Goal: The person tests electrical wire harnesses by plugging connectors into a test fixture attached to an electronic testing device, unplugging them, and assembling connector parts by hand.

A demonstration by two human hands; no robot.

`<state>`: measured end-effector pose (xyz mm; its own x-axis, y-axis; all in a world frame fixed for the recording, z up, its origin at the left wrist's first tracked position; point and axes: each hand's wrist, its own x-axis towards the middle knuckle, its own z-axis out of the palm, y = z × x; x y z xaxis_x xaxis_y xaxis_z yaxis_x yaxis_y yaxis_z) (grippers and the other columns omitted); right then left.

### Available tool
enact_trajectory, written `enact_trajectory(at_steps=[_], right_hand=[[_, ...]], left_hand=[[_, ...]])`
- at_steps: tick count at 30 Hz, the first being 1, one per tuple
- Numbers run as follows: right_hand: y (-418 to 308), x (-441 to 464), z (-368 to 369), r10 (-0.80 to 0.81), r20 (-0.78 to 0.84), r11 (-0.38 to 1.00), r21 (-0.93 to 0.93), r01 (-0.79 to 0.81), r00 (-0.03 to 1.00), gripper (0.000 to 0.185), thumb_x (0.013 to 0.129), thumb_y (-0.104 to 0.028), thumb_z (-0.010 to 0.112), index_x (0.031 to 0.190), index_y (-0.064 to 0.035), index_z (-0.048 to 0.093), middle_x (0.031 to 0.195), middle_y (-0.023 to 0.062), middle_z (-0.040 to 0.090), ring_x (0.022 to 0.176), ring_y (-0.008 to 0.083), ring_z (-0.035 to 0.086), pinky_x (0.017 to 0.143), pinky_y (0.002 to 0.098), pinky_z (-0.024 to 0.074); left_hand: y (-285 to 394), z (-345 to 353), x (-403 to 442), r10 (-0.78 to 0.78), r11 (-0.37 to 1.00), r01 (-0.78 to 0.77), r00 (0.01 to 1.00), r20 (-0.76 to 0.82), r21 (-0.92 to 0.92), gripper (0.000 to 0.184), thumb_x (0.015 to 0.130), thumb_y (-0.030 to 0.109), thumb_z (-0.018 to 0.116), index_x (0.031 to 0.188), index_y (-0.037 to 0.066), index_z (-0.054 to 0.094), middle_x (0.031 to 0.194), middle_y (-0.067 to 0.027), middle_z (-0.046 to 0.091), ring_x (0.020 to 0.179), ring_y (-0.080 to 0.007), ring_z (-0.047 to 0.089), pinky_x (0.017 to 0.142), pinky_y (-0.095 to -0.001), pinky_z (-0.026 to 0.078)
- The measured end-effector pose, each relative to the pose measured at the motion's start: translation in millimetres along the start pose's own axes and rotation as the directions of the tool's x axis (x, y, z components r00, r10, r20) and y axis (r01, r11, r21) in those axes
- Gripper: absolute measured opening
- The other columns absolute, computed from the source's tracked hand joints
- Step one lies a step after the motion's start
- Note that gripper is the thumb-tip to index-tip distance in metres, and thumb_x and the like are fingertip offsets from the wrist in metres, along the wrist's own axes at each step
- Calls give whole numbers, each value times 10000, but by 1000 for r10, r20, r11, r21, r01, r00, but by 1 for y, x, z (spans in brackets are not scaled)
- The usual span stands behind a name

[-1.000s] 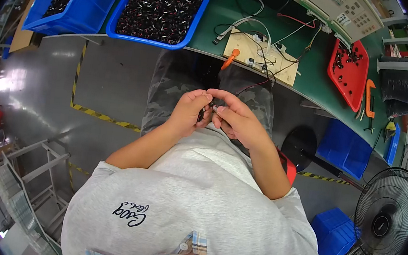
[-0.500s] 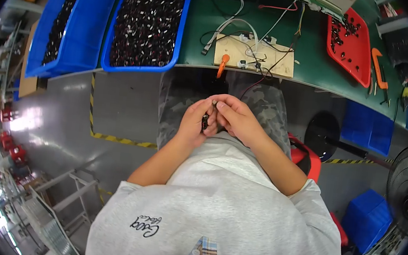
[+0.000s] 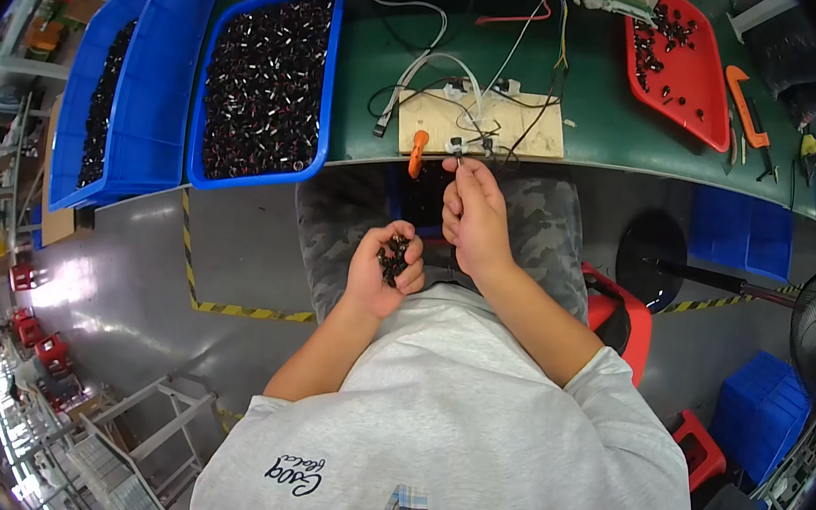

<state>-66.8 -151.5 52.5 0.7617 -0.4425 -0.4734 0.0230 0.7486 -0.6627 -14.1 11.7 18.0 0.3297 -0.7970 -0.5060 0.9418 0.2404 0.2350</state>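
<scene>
Nearest, I have the left hand [image 3: 371, 276] curled around a clump of small black parts [image 3: 393, 259] lying at mixed angles. Farther out, the right hand [image 3: 479, 221] pinches a small piece [image 3: 458, 161] at the near edge of the wooden board [image 3: 533, 142]; its long axis seems to point forward, boardward, though the grip hides much of it.
</scene>
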Motion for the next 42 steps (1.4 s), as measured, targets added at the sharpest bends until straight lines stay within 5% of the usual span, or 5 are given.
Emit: enact_trajectory(at_steps=[7, 15, 27, 42], right_hand=[[1, 3, -3, -30, 5, 998, -53, 30, 1000, 203, 1061, -292, 493, 1108, -114, 578, 625, -66, 385, 455, 24, 285, 387, 215, 204], [2, 7, -3, -81, -4, 989, -124, 80, 997, 170, 1055, -253, 487, 1093, -111, 571, 621, -57, 392, 443, 35, 284, 389, 222, 188], [-14, -4, 16, 110, -14, 985, 133, -107, 994, 179, 1069, -269, 444, 1106, -111, 519, 669, -11, 442, 445, 73, 341, 392, 236, 266], [-22, -7, 11, 185, -10, 981, -49, -185, 983, 210, 1083, -331, 439, 1146, -143, 509, 730, -14, 465, 531, 93, 393, 482, 268, 335]], left_hand=[[-1, 4, 1, -61, 994, 70, 993, -101, 78, 166, 1041, 260, 458, 1043, 124, 553, 701, -17, 515, 436, -139, 406, 430, -296, 332], [0, 4, 5, -86, 996, 86, 996, -27, -1, 162, 1056, 252, 510, 1082, 108, 581, 725, -9, 532, 474, -111, 417, 459, -278, 338], [-2, 2, 0, -215, 975, 219, 973, 88, -43, 209, 988, 213, 434, 1082, 94, 577, 762, -42, 563, 465, -133, 425, 452, -292, 341], [8, 13, -21, -247, 969, 247, 964, 95, 12, 187, 978, 151, 493, 1146, 82, 539, 780, -42, 574, 465, -133, 432, 449, -291, 349]])
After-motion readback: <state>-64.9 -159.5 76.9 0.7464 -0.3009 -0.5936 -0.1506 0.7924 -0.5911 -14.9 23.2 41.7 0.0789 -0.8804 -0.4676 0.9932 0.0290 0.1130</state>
